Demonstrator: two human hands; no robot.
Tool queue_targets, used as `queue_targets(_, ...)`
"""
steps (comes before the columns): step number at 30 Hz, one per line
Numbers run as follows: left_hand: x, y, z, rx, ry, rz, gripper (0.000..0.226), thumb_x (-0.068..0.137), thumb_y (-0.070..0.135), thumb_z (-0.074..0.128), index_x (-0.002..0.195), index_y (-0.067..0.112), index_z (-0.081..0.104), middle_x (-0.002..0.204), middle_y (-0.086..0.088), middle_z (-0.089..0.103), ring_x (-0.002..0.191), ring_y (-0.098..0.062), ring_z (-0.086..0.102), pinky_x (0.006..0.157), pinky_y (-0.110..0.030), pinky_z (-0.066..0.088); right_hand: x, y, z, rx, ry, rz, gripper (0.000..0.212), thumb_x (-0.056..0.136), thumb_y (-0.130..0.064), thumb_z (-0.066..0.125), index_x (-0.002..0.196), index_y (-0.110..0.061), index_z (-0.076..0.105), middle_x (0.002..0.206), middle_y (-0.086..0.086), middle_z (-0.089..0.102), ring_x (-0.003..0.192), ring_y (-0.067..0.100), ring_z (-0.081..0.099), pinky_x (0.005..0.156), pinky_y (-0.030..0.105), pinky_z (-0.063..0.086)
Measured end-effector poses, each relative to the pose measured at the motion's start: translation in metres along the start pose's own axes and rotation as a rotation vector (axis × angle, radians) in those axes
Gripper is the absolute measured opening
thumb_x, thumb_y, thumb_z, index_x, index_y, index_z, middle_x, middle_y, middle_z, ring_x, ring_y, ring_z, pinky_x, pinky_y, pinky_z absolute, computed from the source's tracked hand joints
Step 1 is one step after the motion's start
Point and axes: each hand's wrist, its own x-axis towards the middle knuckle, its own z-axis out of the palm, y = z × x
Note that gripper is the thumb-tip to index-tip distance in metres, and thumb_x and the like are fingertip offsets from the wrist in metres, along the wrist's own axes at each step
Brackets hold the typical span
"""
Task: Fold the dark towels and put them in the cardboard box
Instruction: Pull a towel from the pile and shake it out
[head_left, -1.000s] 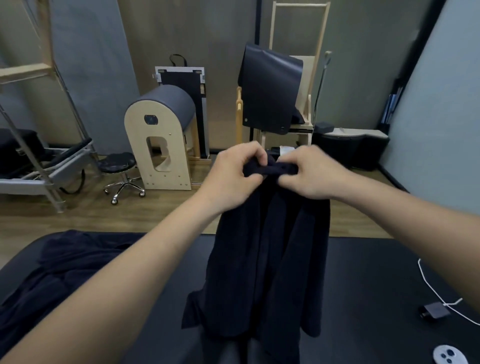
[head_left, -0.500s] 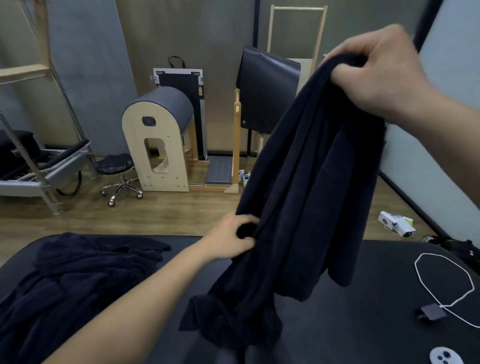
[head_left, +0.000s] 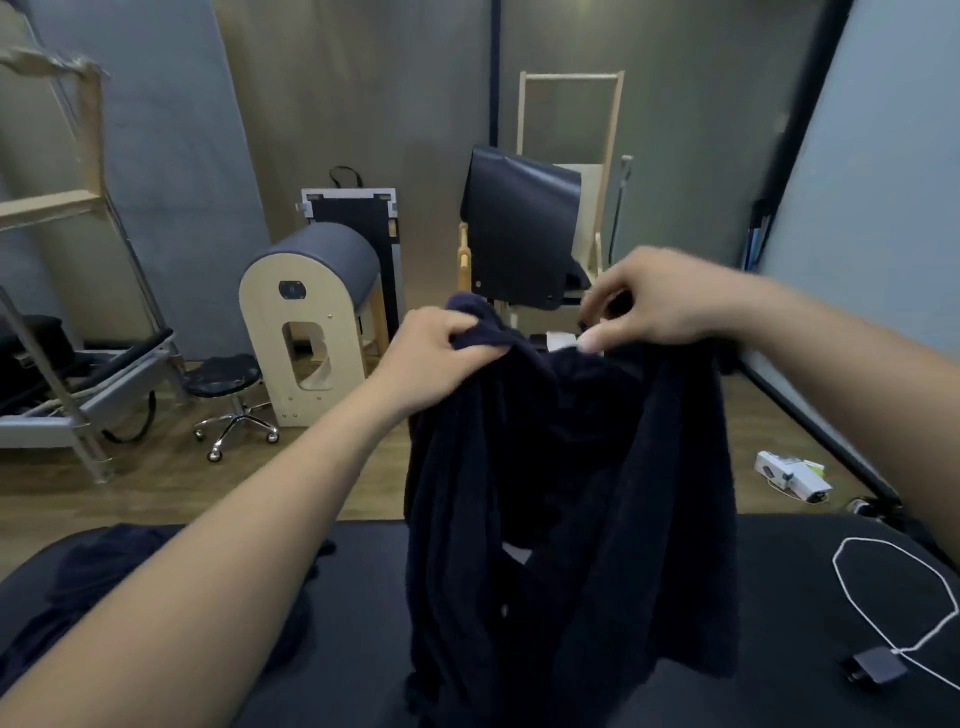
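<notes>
A dark navy towel (head_left: 571, 519) hangs in front of me above the black padded table (head_left: 810, 613). My left hand (head_left: 436, 358) grips its upper left edge, bunched in the fist. My right hand (head_left: 660, 301) pinches the upper right edge between thumb and fingers. The cloth sags between the two hands and its bottom reaches the table. More dark towels (head_left: 88, 587) lie in a heap at the table's left end, partly hidden by my left forearm. No cardboard box is in view.
A white cable (head_left: 852, 582) with a dark plug (head_left: 878, 667) lies on the table at right. Beyond the table are a wooden arched barrel (head_left: 306, 322), a rolling stool (head_left: 228, 395), a metal-framed bench (head_left: 78, 384) and a small white box (head_left: 795, 475) on the floor.
My right hand came down from high at the upper right to chest height. My left hand rose from the towel's middle to its top edge, so both hands now hold the towel level.
</notes>
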Motion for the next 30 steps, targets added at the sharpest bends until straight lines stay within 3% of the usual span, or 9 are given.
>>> queue_targets(6, 0.016, 0.052, 0.008, -0.103, -0.115, 0.151, 0.010, 0.088, 0.011, 0.069, 0.084, 0.005, 0.077, 0.072, -0.005, 0.067, 0.067, -0.006, 0.057, 0.065, -0.026, 0.046, 0.014, -0.022, 0.051, 0.503, 0.006, -0.230, 0.056, 0.064, -0.045, 0.085, 0.113, -0.031, 0.064, 0.106, -0.008, 0.071, 0.102, 0.010, 0.066, 0.096, 0.041, 0.051)
queue_targets(8, 0.011, 0.048, 0.002, -0.170, -0.167, 0.163, 0.014, 0.091, 0.010, 0.066, 0.089, 0.017, 0.077, 0.075, 0.011, 0.067, 0.071, -0.001, 0.060, 0.068, -0.018, 0.045, 0.014, -0.017, 0.051, 0.614, 0.057, -0.232, 0.072, 0.065, -0.038, 0.088, 0.128, -0.032, 0.054, 0.115, -0.006, 0.068, 0.110, 0.008, 0.062, 0.102, 0.041, 0.048)
queue_targets(10, 0.006, 0.049, -0.004, -0.177, -0.216, 0.175, 0.015, 0.093, 0.011, 0.065, 0.087, 0.020, 0.075, 0.074, 0.013, 0.066, 0.072, 0.000, 0.059, 0.069, -0.017, 0.045, 0.015, -0.020, 0.046, 0.645, 0.069, -0.272, 0.084, 0.065, -0.026, 0.089, 0.138, -0.030, 0.048, 0.122, -0.005, 0.065, 0.116, 0.005, 0.059, 0.104, 0.033, 0.047)
queue_targets(13, 0.000, 0.054, -0.017, -0.113, -0.256, 0.237, 0.016, 0.094, 0.015, 0.065, 0.082, 0.010, 0.074, 0.071, 0.003, 0.064, 0.067, -0.003, 0.055, 0.065, -0.019, 0.043, 0.018, -0.027, 0.040, 0.695, -0.038, -0.359, 0.052, 0.073, -0.006, 0.083, 0.119, -0.023, 0.064, 0.108, -0.003, 0.072, 0.103, 0.006, 0.066, 0.091, 0.026, 0.052)
queue_targets(16, -0.009, 0.047, -0.033, -0.034, -0.246, 0.261, 0.032, 0.095, 0.014, 0.064, 0.070, 0.035, 0.061, 0.063, 0.018, 0.052, 0.062, 0.004, 0.047, 0.060, -0.014, 0.036, 0.021, -0.028, 0.035, 0.654, -0.028, -0.340, 0.021, 0.075, -0.014, 0.083, 0.091, -0.019, 0.071, 0.093, 0.009, 0.073, 0.082, 0.013, 0.065, 0.081, 0.037, 0.052)
queue_targets(18, -0.016, 0.032, -0.035, 0.025, -0.241, 0.218, 0.026, 0.095, 0.021, 0.065, 0.071, 0.028, 0.058, 0.066, 0.015, 0.052, 0.064, 0.001, 0.048, 0.060, -0.021, 0.038, 0.024, -0.029, 0.033, 0.614, 0.019, -0.317, 0.015, 0.077, -0.019, 0.082, 0.087, -0.017, 0.072, 0.088, 0.009, 0.073, 0.076, 0.011, 0.063, 0.076, 0.031, 0.051)
queue_targets(22, -0.039, -0.005, -0.012, 0.094, -0.253, 0.104, 0.023, 0.092, 0.036, 0.065, 0.100, 0.014, 0.069, 0.097, 0.003, 0.070, 0.091, -0.012, 0.066, 0.079, -0.034, 0.053, 0.026, -0.039, 0.032, 0.495, 0.157, -0.361, 0.007, 0.079, -0.025, 0.080, 0.083, -0.024, 0.075, 0.075, -0.005, 0.070, 0.070, 0.007, 0.063, 0.069, 0.025, 0.050)
queue_targets(25, -0.057, -0.021, 0.003, 0.192, -0.210, 0.097, 0.015, 0.093, 0.036, 0.065, 0.092, 0.021, 0.068, 0.093, 0.012, 0.063, 0.087, -0.005, 0.061, 0.071, -0.027, 0.049, 0.023, -0.040, 0.032, 0.380, 0.239, -0.352, 0.008, 0.078, -0.031, 0.080, 0.081, -0.028, 0.074, 0.073, -0.009, 0.065, 0.071, 0.008, 0.061, 0.067, 0.025, 0.049)
queue_targets(30, -0.060, -0.030, -0.011, 0.574, 0.058, 0.168, 0.019, 0.092, 0.024, 0.064, 0.101, 0.009, 0.071, 0.100, -0.007, 0.059, 0.087, -0.026, 0.061, 0.075, -0.036, 0.053, 0.016, -0.027, 0.026, 0.244, 0.310, -0.283, 0.013, 0.076, -0.040, 0.076, 0.082, -0.031, 0.071, 0.076, -0.014, 0.064, 0.078, 0.011, 0.061, 0.073, 0.036, 0.053)
